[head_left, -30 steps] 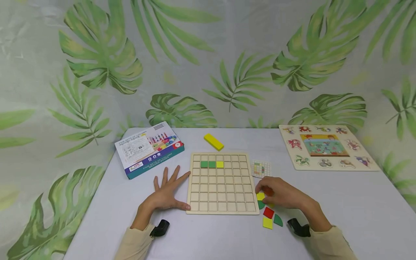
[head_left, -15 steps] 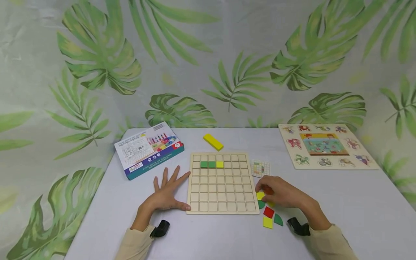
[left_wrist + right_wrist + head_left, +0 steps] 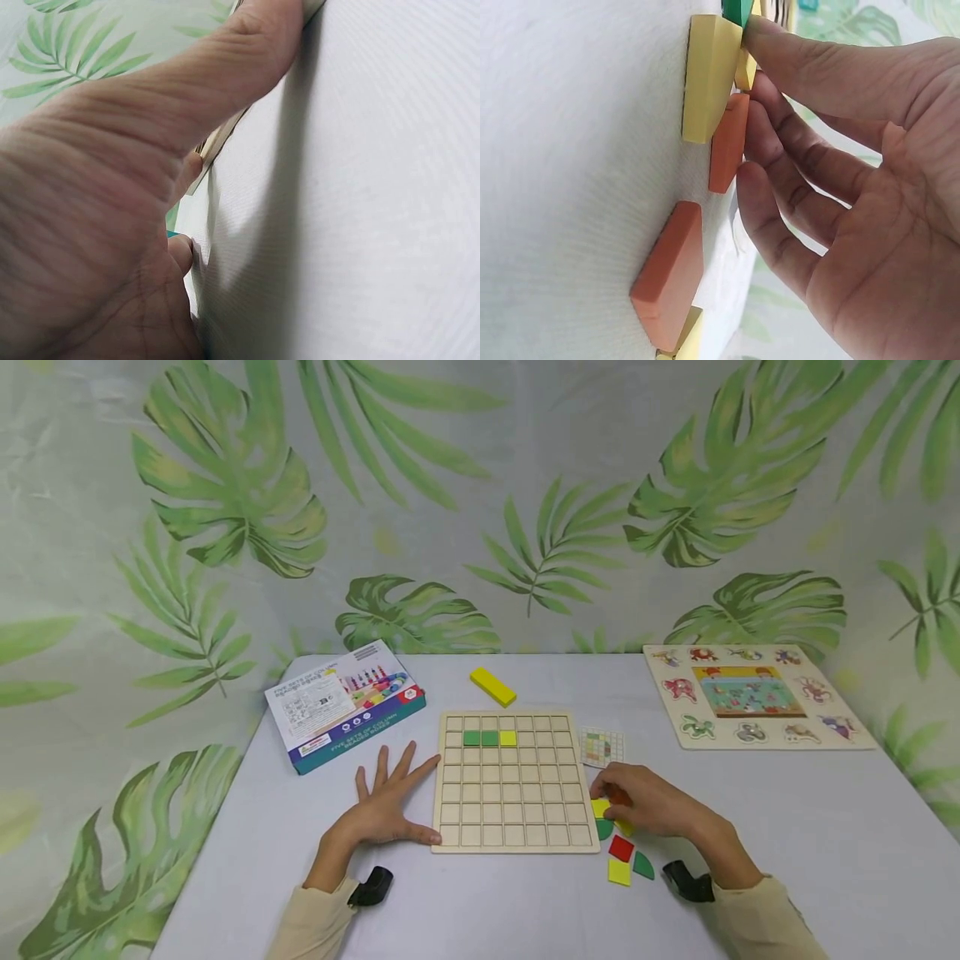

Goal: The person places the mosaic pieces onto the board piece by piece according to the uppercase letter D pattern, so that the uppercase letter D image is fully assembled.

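My left hand [image 3: 385,810] lies with fingers spread beside the wooden grid board [image 3: 517,850], its thumb and index fingertip at the board's left edge. Two green square tiles [image 3: 480,738] and a yellow one [image 3: 508,738] sit in the board's second row. At the lower right edge, my right hand [image 3: 651,800] is bent over loose tiles, thumb and index finger pinching a yellow square tile [image 3: 601,808]. A red tile [image 3: 731,142] and another yellow tile [image 3: 709,79] lie under that hand. A green quarter-round tile [image 3: 604,829] pokes out below the thumb.
Nearer me lie a red tile [image 3: 621,848], a yellow square [image 3: 618,872] and a green quarter-round [image 3: 643,865]. A pattern card [image 3: 602,747] is right of the board. Farther back are a yellow block [image 3: 493,687], a boxed set [image 3: 345,706] and an animal puzzle board [image 3: 757,739].
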Demonstrator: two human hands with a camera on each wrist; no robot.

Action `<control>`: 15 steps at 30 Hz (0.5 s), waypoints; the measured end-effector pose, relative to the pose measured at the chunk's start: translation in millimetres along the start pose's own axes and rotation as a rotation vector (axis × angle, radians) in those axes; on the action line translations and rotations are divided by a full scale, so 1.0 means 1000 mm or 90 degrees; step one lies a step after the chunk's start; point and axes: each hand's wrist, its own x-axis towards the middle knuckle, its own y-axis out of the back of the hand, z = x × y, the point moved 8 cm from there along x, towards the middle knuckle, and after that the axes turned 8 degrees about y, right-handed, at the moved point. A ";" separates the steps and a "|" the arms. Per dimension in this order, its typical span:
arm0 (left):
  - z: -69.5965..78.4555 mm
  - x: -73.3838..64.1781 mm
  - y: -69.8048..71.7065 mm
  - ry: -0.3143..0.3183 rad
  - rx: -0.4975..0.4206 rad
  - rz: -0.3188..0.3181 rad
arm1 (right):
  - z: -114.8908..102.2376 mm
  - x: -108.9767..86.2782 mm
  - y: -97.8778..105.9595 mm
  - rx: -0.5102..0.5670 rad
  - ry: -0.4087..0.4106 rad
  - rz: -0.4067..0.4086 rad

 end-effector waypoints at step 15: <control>0.000 -0.001 0.000 -0.004 -0.007 -0.006 | -0.006 0.001 0.000 -0.002 -0.012 -0.003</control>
